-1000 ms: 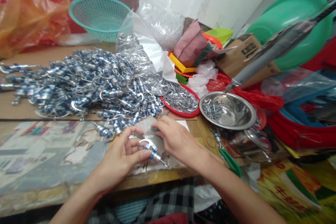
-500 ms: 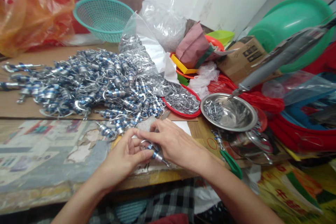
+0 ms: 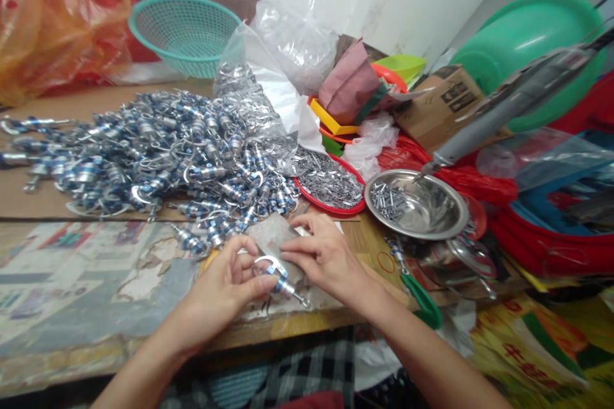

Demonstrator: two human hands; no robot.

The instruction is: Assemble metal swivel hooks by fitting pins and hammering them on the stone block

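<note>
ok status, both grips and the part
Left grip on part. Right grip by grey block, hold unclear. Pile just beyond block.

Pile of parts [image 3: 158, 147] at left, bowl [image 3: 434, 208] at right
Plate [image 3: 352, 208] between them, basket [image 3: 194, 64] behind the pile of parts

I see the left hand [image 3: 223, 287] and right hand [image 3: 330, 259] ungloved, forearms [image 3: 160, 342] bare; the black-and-grey checked cloth [image 3: 330, 361] and red fabric [image 3: 311, 401] below may be clothing.
</note>
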